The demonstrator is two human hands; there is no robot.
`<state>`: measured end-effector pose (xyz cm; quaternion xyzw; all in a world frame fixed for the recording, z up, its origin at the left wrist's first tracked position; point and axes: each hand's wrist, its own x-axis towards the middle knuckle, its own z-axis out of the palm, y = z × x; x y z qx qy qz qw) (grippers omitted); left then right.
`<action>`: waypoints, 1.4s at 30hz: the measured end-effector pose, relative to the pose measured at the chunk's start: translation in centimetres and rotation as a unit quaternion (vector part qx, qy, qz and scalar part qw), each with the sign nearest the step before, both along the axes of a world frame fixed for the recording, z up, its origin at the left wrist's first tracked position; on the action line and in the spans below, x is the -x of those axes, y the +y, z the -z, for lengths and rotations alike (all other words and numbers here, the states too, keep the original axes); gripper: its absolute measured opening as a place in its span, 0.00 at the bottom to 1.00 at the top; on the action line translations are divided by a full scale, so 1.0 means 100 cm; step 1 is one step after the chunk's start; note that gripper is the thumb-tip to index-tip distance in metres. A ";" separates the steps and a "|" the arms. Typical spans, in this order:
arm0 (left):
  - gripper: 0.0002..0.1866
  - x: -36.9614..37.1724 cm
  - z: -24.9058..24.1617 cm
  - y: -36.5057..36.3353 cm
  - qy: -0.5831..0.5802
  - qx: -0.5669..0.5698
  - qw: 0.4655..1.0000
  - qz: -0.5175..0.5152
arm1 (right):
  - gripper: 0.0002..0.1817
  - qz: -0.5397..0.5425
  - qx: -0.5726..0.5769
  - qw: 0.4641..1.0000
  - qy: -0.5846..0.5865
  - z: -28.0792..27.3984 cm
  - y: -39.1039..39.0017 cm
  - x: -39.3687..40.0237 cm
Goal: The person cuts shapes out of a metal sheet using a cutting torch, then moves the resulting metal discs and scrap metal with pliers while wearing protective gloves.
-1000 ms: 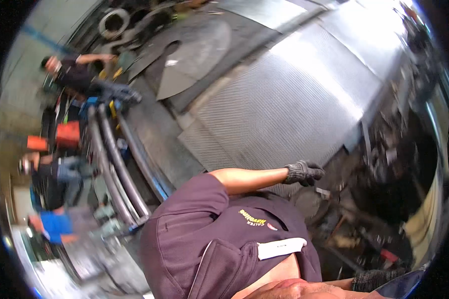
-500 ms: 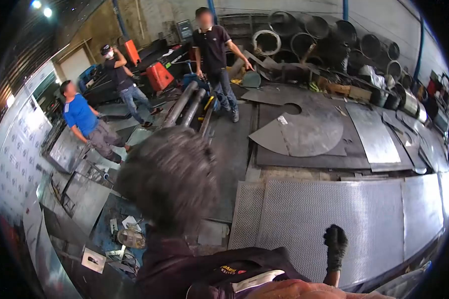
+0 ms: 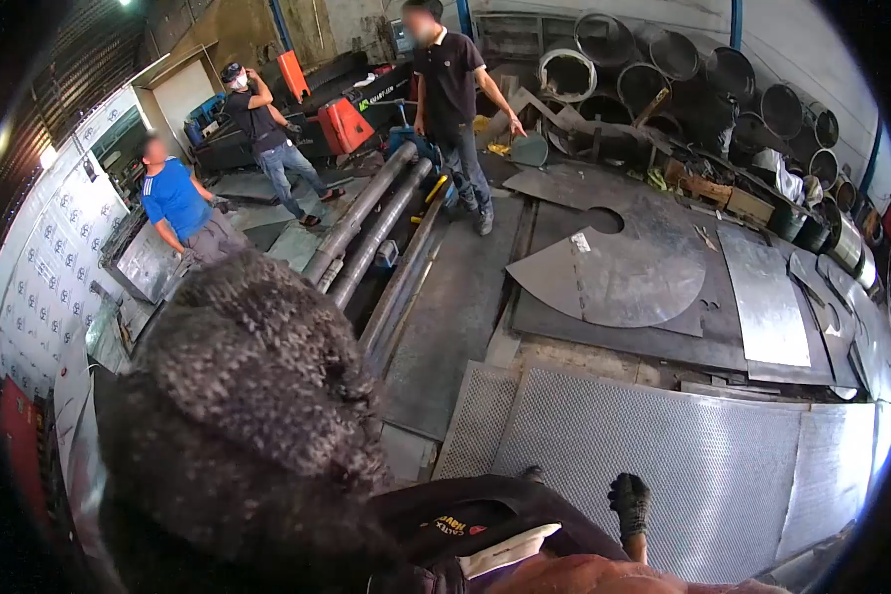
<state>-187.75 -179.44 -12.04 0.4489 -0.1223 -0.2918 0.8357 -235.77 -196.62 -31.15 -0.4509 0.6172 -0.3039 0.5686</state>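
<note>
My right hand (image 3: 629, 505), in a dark knitted glove, is low in the view above a perforated metal sheet (image 3: 653, 436). Its fingers are curled in, and nothing shows in them. A large, dark, knitted shape (image 3: 247, 386) very close to the camera fills the lower left. It appears to be my gloved left hand, raised; its fingers cannot be made out, nor whether it holds anything. Between the two is the dark shirt (image 3: 445, 520) with a logo on its chest.
A person in blue (image 3: 173, 203), another with a raised arm (image 3: 262, 119) and a third pointing (image 3: 450, 94) stand farther back. Long metal pipes (image 3: 376, 223) lie near the middle. Cut plates (image 3: 624, 272) cover the right floor, before stacked cylinders (image 3: 604, 40).
The large dark shape has moved left and down and looks bigger. My right hand has shifted slightly left and down. The background has shifted right with the camera.
</note>
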 end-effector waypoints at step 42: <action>0.21 -0.421 -0.174 -0.451 -0.407 0.051 0.911 0.050 | 0.14 -0.084 -0.276 0.957 0.040 0.100 -0.368 -0.347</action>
